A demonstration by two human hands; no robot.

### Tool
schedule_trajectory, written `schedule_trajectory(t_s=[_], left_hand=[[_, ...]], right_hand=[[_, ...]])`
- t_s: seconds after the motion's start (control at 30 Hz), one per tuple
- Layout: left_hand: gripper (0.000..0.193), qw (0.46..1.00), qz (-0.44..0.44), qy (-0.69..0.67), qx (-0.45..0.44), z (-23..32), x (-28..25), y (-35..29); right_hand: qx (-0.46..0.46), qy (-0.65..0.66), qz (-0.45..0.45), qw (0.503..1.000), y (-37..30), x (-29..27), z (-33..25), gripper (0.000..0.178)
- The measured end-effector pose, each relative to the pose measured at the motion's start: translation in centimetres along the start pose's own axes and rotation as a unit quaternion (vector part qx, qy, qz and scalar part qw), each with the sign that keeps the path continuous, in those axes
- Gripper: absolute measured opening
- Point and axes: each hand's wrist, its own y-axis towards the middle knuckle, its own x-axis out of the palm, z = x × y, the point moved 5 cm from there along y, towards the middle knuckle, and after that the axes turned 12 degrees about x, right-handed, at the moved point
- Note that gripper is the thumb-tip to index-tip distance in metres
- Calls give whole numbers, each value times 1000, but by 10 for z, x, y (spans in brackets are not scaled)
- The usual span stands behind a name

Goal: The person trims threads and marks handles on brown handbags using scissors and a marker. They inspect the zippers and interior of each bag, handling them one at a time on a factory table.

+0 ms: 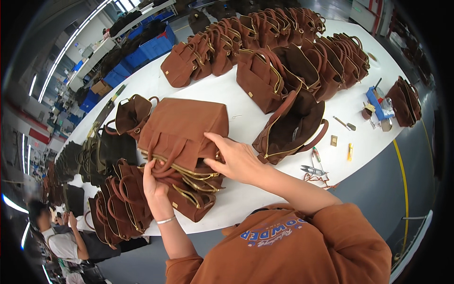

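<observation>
A brown handbag [189, 116] with gold zippers lies on the table in front of me, its base pointing away and its mouth toward me. My left hand [155, 184] is closed around its edge by the handles [174, 150], with some fingers hidden behind the fabric. On the bag's right side, my right hand [236, 161] grips the body near the zipped opening. Its thumb and one finger show apart on the panel; the other fingers are partly hidden. Beneath the handles, more brown bags with gold zippers [191, 196] are stacked close together.
Rows of brown handbags [262, 28] line the far side of the white table [246, 189]. An open brown bag [288, 128] stands to the right, near pliers [313, 170], a yellow marker [350, 152] and a blue bin [378, 102]. Dark green bags [92, 161] and a co-worker [64, 236] are at left.
</observation>
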Motion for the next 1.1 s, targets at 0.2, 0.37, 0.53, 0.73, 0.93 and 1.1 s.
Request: schedule_trajectory(t_s=[0.2,0.37,0.53,0.73,0.93,1.1], left_hand=[[17,997,-2,-76,-11,11,-60,-13],[12,998,54,-37,-4,13,-43,-52],[15,998,50,-48,-9,12,-55,-60],[21,998,28,-52,-26,8,-48,-63],[27,996,-3,-80,-40,5,-43,-67],[21,997,8,-62,-33,6,-33,-76]], right_hand=[[200,305,26,931,13,-25,53,32],[159,304,81,936,20,-14,69,27],[182,259,-12,948,13,-14,63,25],[171,250,11,953,8,-23,68,22],[167,253,27,953,3,-30,73,18],[129,234,79,960,1,-33,76,16]])
